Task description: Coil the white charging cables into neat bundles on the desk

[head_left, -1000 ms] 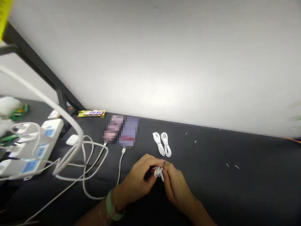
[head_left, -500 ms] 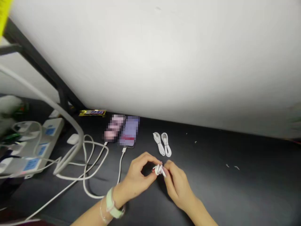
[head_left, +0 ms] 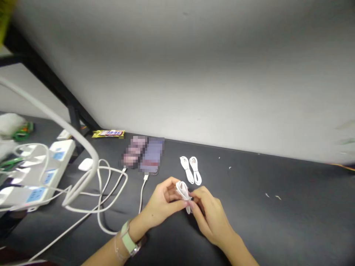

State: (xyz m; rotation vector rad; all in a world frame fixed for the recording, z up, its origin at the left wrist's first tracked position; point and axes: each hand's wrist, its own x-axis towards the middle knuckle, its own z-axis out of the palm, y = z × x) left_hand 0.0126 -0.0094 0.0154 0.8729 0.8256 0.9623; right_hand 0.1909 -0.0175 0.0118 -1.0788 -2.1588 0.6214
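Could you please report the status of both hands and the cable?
Left hand, right hand: both pinching. Coiled white cable between them. Two more coils just beyond; nothing seen blocking the hands.

Pale green watchband (head_left: 128,240), thin bracelet (head_left: 117,249)

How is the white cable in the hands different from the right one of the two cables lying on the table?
The left hand and right hand hold the first cable; the second cable lies on the table. Fingers partly hide the first cable, while the second cable is uncovered. Both are white and coiled.
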